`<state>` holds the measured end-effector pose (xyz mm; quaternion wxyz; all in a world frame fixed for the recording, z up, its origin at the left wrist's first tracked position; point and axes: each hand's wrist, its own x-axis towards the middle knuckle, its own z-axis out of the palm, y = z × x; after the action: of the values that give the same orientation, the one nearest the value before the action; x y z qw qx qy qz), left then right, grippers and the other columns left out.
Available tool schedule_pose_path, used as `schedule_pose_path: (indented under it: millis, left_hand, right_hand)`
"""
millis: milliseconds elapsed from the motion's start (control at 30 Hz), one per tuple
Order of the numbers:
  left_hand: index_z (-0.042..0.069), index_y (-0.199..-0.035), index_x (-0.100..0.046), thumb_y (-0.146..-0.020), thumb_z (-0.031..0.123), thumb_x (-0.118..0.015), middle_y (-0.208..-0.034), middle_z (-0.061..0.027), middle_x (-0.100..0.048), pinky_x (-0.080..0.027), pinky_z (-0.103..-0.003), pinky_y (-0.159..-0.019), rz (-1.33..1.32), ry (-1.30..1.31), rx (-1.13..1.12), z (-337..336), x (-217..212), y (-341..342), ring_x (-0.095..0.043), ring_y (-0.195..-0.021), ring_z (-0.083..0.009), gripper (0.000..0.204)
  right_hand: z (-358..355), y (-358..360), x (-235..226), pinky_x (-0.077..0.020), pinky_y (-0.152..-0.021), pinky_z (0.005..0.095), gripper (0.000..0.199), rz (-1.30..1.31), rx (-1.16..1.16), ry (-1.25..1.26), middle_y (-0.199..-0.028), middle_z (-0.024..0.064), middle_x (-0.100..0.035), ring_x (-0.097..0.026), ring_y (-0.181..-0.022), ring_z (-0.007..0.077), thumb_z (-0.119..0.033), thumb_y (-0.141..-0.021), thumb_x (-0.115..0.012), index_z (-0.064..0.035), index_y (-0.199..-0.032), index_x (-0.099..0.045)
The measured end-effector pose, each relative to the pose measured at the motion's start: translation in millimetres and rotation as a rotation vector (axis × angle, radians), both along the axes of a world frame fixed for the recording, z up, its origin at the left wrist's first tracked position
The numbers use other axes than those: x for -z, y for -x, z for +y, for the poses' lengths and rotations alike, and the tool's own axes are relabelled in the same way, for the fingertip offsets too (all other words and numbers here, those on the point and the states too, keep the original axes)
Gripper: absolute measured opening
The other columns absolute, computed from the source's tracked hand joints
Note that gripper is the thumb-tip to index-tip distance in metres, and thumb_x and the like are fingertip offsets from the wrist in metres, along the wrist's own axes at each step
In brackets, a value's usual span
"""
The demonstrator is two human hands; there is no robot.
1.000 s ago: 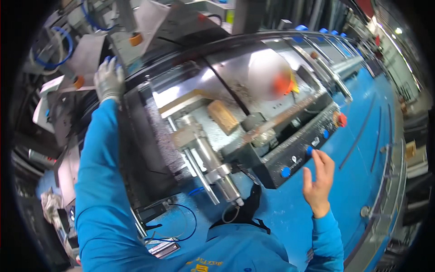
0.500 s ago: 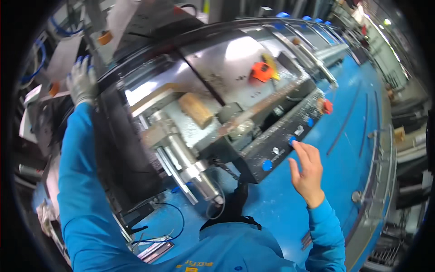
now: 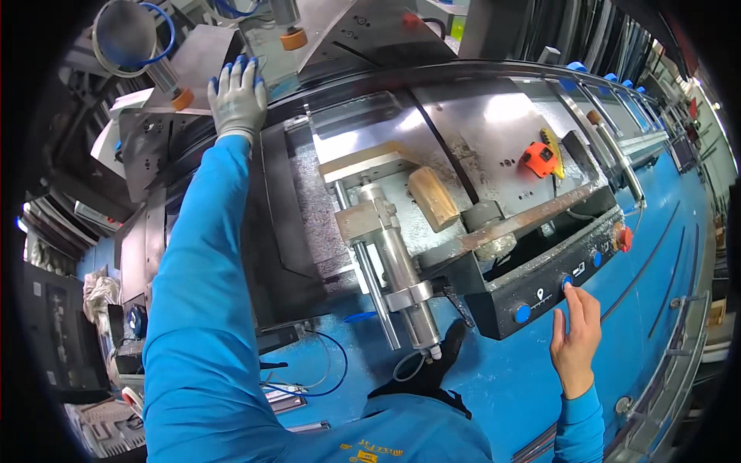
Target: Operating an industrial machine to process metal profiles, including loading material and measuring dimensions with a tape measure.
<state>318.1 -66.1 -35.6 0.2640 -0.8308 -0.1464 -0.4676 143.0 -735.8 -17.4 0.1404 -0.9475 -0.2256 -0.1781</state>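
Observation:
My left hand (image 3: 238,100), in a pale glove with blue fingertips, lies with fingers stretched out on the dark long bar (image 3: 305,100) at the back of the machine. My bare right hand (image 3: 576,333) holds nothing; its index fingertip touches a blue button (image 3: 567,281) on the black control panel (image 3: 502,302), thumb apart. Between my arms, a metal pneumatic cylinder (image 3: 403,270) sits on the machine's metal table (image 3: 482,123). A wooden block (image 3: 433,199) lies beside it. Farther right on the table are an orange tape measure (image 3: 540,159) and a yellow tool (image 3: 553,147).
A red knob (image 3: 624,238) sticks out at the panel's right end. Two clamp rods with orange-brown tips, one being this left clamp (image 3: 182,99), hang near my left hand. A roller conveyor (image 3: 610,100) runs off to the right. A blue hose (image 3: 340,370) loops over the blue floor.
The whole view has swung, so the machine appears farther right and is sharper. My left hand stays flat at the back, and my right fingertip remains at the blue button.

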Motion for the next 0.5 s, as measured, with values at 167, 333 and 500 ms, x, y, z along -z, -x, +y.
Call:
schedule_pose_path:
  millis: [167,333,500]
  left_hand:
    - [0.02,-0.14,-0.062,-0.093,0.037,-0.062,-0.145,-0.0063,-0.061,-0.034,-0.053,-0.117,0.031,-0.012,-0.06,-6,-6,5,-0.053,-0.138,-0.0287,0.05]
    - [0.02,-0.141,-0.062,-0.093,0.036,-0.061,-0.145,-0.007,-0.061,-0.032,-0.053,-0.118,0.044,0.006,-0.049,-4,-5,6,-0.052,-0.138,-0.0286,0.05]
    - [0.02,-0.142,-0.061,-0.095,0.034,-0.059,-0.147,-0.0068,-0.059,-0.033,-0.052,-0.118,0.056,0.039,-0.019,-4,-3,2,-0.052,-0.138,-0.0286,0.049]
  right_hand:
    - [0,-2,3,-0.0528,-0.094,0.0389,0.056,-0.004,-0.005,0.016,-0.128,0.0173,-0.064,-0.062,-0.11,0.0312,0.004,-0.084,-0.067,-0.0012,-0.139,-0.06]
    - [-20,-15,8,-0.0499,-0.103,0.0407,0.06,0.022,0.018,-0.028,-0.137,0.0193,-0.06,-0.059,-0.121,0.0339,0.005,-0.086,-0.063,-0.001,-0.146,-0.054]
    - [-36,-36,17,-0.0443,-0.112,0.042,0.063,-0.069,0.157,-0.01,-0.145,0.0207,-0.055,-0.054,-0.132,0.0362,0.005,-0.089,-0.058,-0.0013,-0.151,-0.048]
